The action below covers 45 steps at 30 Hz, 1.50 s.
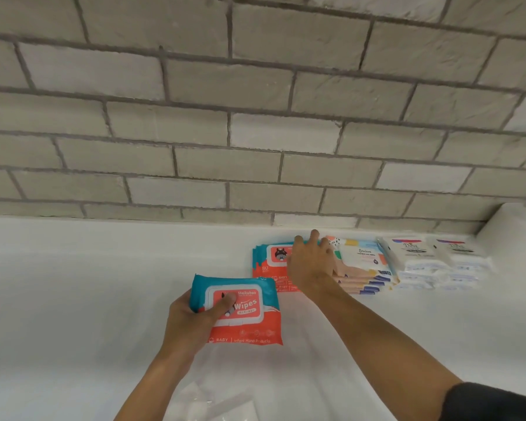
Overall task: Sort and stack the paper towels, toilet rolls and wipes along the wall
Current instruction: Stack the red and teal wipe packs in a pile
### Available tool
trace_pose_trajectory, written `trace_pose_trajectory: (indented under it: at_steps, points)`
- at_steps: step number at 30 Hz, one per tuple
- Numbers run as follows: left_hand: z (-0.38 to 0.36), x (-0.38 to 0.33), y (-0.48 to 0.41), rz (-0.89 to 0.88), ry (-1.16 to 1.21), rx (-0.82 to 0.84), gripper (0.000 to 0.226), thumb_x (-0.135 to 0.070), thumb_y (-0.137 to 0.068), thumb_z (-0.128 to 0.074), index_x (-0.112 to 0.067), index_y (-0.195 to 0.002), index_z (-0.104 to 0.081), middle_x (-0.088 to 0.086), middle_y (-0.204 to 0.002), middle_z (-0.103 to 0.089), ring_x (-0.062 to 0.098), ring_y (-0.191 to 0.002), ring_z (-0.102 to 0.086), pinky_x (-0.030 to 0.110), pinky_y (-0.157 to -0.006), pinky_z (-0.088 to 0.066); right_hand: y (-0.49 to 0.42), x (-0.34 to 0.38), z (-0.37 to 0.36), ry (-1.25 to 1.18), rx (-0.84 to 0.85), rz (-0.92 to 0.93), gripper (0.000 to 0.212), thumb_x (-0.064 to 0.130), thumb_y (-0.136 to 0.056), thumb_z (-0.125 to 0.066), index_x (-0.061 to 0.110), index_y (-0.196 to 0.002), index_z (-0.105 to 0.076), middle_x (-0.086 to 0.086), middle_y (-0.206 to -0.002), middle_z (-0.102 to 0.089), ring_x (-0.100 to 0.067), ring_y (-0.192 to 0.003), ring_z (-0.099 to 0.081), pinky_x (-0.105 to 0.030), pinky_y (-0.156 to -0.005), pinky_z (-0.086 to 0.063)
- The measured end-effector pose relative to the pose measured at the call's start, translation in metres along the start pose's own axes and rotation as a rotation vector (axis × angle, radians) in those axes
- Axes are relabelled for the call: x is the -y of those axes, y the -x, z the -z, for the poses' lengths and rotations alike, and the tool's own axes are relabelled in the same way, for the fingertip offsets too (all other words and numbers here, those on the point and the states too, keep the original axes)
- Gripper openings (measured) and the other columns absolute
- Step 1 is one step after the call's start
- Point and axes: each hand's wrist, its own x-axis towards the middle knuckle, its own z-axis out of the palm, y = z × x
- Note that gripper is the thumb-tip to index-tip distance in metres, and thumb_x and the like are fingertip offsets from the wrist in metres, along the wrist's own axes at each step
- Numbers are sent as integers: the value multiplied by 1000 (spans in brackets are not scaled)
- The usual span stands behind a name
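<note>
Because the wipes are being grouped by kind along the brick wall [255, 132], the row on the white worktop [73, 284] already reads in order. A stack of blue-and-orange wipes [264, 268] sits at the left end, with a stack of pastel packs [362, 268] just beside it on the right. Two piles of white Dove packs [416, 256] follow, and a white roll [510, 229] stands at the far right, partly cut off.

The left grip [189, 320] is clamped on a loose wipes pack [243, 314] of the same blue-and-orange kind, thumb across the lid label and fingers underneath. It holds the pack label-up, near the front of the matching stack; whether the pack touches the worktop I cannot tell. That facing matches the stacked packs, so it looks ready to go on top without turning.

The right grip [312, 259] is spread, fingers apart and fairly straight, lying over the top of the blue-and-orange stack with the fingertips at its far edge by the wall. It clasps nothing. I judge it is steadying or squaring the soft, slippery packs against the wall so the pile stays level for the next one. It would have to lift clear before the held pack can land.

Something clear and blurred, perhaps plastic wrapping [219, 405], lies at the near edge.
</note>
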Motion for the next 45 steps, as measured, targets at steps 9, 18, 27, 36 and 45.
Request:
trace_pose_trajectory:
  at_steps: [9, 18, 27, 36, 45]
  points:
    - [0, 2, 1, 2, -24, -1, 35, -36, -79, -76, -24, -110, -63, 3, -97, -73, 18, -72, -73, 24, -54, -57, 16, -7, -28, -315, 30, 148, 49, 43, -99, -46, 31, -145, -34, 2, -145, -43, -22, -127, -50, -39, -102, -47]
    - [-1, -1, 2, 7, -9, 2, 38, -36, -79, -77, -22, -112, -64, 4, -98, -73, 19, -73, -73, 28, -58, -59, 19, -12, -36, -374, 34, 131, 51, 44, -101, -37, 30, -149, -26, 1, -151, -36, -22, -132, -46, -41, -104, -46]
    - [-3, -9, -4, -3, 22, 12, 36, -33, -80, -76, -22, -113, -64, 2, -96, -73, 19, -74, -74, 25, -55, -58, 18, -11, -33, -326, -22, 87, 44, 46, -99, -43, 32, -141, -37, 1, -147, -40, -28, -135, -42, -46, -109, -39]
    - [-20, -24, -11, 46, 79, 37, 31, -37, -88, -68, -23, -115, -61, 2, -97, -73, 20, -78, -74, 28, -61, -59, 40, -23, 5, -880, -133, 65, 21, 38, -100, -45, 26, -115, -55, 4, -123, -61, -4, -94, -56, -11, -74, -48]
    - [-59, -63, -23, 132, 143, 204, 25, -33, -92, -64, -24, -115, -58, 3, -100, -72, 22, -87, -73, 36, -74, -61, 68, -38, 25, -1634, 548, -10, 57, 21, -80, -77, 25, -127, -45, -7, -113, -68, -27, -89, -74, -48, -79, -60]
